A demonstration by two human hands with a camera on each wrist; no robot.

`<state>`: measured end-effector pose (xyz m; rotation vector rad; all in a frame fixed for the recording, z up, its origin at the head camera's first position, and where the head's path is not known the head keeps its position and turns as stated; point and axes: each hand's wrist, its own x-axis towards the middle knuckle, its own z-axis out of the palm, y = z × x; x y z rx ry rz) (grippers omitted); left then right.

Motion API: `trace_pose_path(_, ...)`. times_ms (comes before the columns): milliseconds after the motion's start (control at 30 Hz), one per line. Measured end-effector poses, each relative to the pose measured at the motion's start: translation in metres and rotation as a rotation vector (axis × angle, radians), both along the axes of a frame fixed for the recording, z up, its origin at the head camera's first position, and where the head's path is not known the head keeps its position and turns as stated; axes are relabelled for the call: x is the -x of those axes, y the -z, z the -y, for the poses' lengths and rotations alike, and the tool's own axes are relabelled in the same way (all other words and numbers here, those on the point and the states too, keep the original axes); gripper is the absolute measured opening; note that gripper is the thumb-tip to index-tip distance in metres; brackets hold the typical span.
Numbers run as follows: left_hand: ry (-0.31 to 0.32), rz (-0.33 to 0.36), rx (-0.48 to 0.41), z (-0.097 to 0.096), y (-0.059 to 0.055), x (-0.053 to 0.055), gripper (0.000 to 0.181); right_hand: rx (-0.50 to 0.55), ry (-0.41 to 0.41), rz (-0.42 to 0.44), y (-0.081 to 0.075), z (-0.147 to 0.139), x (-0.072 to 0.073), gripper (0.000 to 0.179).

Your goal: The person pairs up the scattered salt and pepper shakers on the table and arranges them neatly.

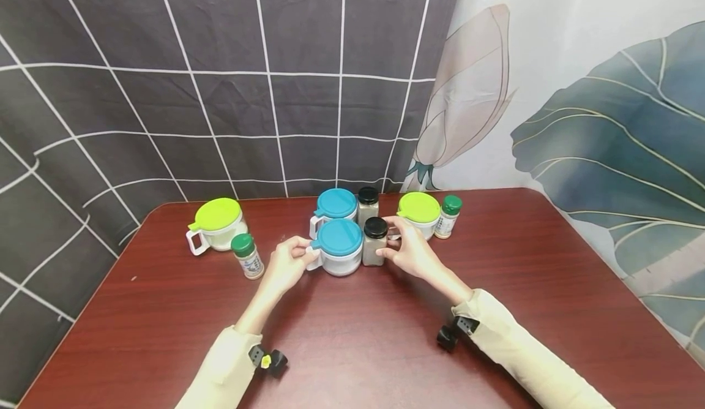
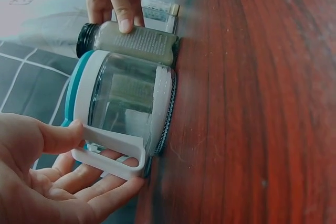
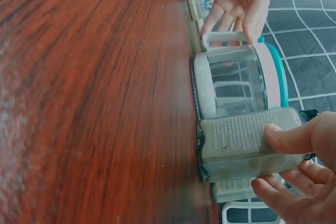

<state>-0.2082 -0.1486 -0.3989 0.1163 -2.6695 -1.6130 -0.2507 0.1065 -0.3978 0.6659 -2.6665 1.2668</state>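
Note:
My left hand point(image 1: 287, 266) holds the white handle point(image 2: 113, 153) of a glass seasoning jar point(image 1: 339, 240) with a blue lid, the thumb on one side and fingers on the other. Against this jar's right side stands a square spice bottle point(image 1: 375, 251) with a black cap. My right hand point(image 1: 412, 251) grips that bottle between thumb and fingers, as the right wrist view shows its thumb point(image 3: 286, 139) on the label side. Directly behind them stand a second blue-lidded jar point(image 1: 336, 202) and another black-capped bottle point(image 1: 367, 206). Both held things stand upright on the table.
A green-lidded jar point(image 1: 218, 220) and a green-capped shaker point(image 1: 249, 257) stand at the left. Another green-lidded jar point(image 1: 420, 210) with a green-capped shaker point(image 1: 448, 217) stands just right of my right hand. Behind the reddish-brown table point(image 1: 352, 335) hangs a dark checked cloth point(image 1: 220, 103).

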Motion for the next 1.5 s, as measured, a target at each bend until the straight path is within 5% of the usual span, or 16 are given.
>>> trace_pose_path(1500,-0.003,0.002,-0.007,-0.0013,-0.0004,0.0061,0.024,-0.016,0.032,0.047,-0.0018,0.0013,0.0036,0.061)
